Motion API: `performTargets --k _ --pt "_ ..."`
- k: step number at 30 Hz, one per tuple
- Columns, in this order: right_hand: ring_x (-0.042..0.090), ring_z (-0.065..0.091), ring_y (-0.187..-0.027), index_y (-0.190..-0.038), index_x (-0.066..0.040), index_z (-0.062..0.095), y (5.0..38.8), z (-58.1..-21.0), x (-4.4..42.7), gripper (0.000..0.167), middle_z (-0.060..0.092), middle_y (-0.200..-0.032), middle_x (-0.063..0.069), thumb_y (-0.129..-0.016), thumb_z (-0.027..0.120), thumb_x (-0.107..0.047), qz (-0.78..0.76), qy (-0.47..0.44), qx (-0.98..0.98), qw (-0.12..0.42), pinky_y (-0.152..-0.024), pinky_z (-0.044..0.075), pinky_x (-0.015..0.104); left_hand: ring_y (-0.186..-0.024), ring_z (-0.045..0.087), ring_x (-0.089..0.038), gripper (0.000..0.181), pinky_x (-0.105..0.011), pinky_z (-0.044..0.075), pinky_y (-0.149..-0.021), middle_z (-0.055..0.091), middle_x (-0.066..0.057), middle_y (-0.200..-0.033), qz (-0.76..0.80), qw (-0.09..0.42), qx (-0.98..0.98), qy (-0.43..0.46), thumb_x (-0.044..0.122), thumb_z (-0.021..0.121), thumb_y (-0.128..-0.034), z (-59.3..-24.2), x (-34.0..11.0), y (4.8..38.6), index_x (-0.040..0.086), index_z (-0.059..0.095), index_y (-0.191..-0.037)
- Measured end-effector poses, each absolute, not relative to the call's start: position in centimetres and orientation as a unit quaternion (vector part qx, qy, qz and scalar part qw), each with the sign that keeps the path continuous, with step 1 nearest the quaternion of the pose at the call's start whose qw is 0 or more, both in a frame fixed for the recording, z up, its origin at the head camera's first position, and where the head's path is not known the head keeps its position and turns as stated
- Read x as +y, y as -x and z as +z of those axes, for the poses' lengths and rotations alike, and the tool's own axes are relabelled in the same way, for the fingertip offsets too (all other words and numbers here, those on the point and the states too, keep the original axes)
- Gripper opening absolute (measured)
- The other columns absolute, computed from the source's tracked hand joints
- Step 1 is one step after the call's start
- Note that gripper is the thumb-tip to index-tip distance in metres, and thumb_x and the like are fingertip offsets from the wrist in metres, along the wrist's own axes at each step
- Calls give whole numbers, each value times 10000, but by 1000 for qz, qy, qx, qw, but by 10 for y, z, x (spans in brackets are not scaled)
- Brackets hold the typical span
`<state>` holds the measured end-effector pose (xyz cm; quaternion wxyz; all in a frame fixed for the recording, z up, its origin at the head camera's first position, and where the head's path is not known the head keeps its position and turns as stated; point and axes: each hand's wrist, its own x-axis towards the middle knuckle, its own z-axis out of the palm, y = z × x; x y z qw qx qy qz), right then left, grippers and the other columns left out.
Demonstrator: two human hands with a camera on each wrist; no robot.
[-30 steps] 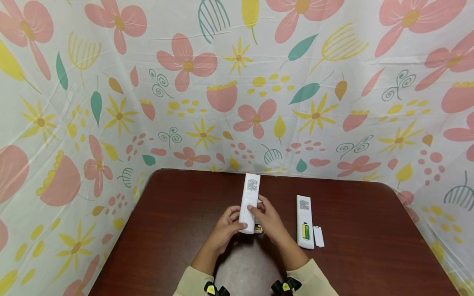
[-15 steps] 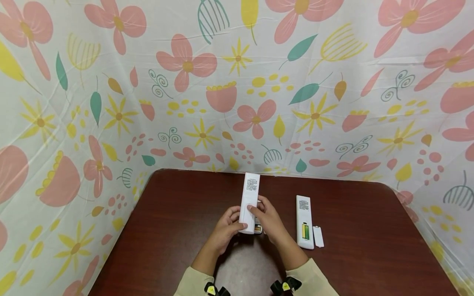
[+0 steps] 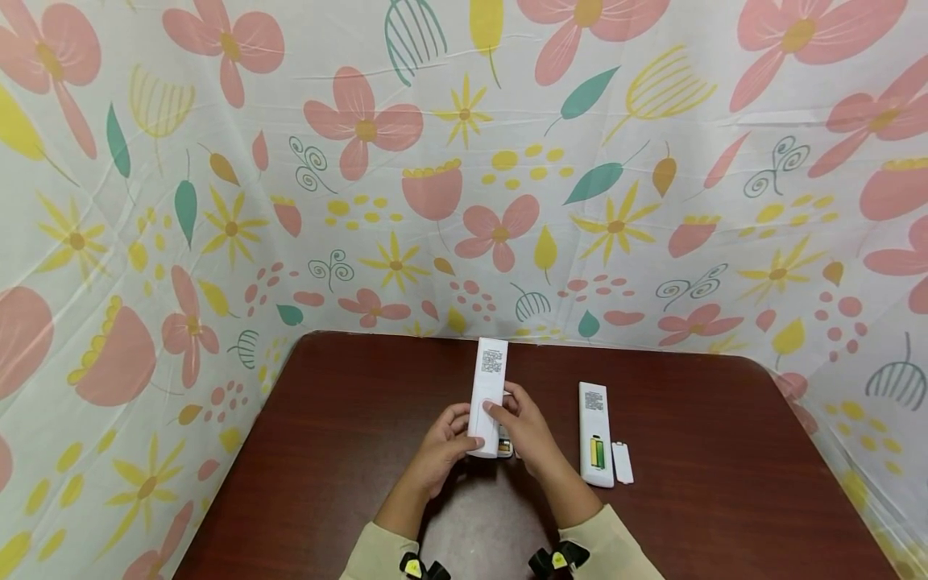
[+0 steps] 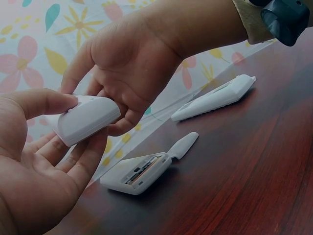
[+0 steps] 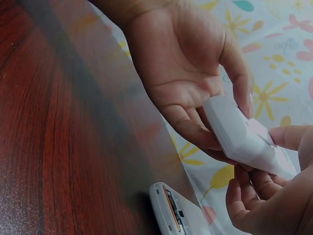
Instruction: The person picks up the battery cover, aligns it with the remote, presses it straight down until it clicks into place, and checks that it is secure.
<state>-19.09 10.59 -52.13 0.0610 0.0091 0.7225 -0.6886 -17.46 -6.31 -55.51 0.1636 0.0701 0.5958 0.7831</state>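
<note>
In the head view, a white remote control [image 3: 487, 403] was held above the desk [image 3: 348, 403], clamped between the left hand [image 3: 442, 451] at its lower end and the right hand [image 3: 529, 431], whose thumb was pressed on its back. Compared with half a second earlier, neither grip nor layout was altered; the scene was shifted only slightly in frame. A second remote [image 3: 504, 449] was partly hidden beneath. To the right, two batteries [image 3: 598, 453] were exposed in the open compartment of a third remote [image 3: 594, 419], with a loose cover [image 3: 622, 463] laid just beside it.

In the left-wrist view, the held remote was gripped tilted, its end turned toward the camera. A battery was seen in the second remote's uncovered compartment; a narrow white piece [image 4: 183, 145] was placed at its far end.

In the right-wrist view, the held remote was supported underneath by curled fingers. The second remote was cropped by the lower edge, its battery compartment visible.
</note>
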Motion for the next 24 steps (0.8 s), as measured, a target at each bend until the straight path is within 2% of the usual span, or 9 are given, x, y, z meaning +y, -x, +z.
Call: performTargets --k 9,24 --pt "150 643 -893 -1439 -97 495 191 -521 105 501 695 -1152 173 -972 663 -159 -690 -16 721 61 -773 522 301 -1010 665 -104 569 -258 539 -842 604 -182 -1372 781 165 598 -70 -40 629 -883 -556 -63 175 -28 399 -1403" --pt "155 626 -880 -1412 -103 508 191 -521 105 472 696 -1106 153 -968 664 -145 -691 -19 721 53 -747 522 306 -1013 666 -99 571 -256 544 -847 600 -184 -1380 782 168 595 -75 -39 629 -884 -555 -62 175 -38 390 -1402"
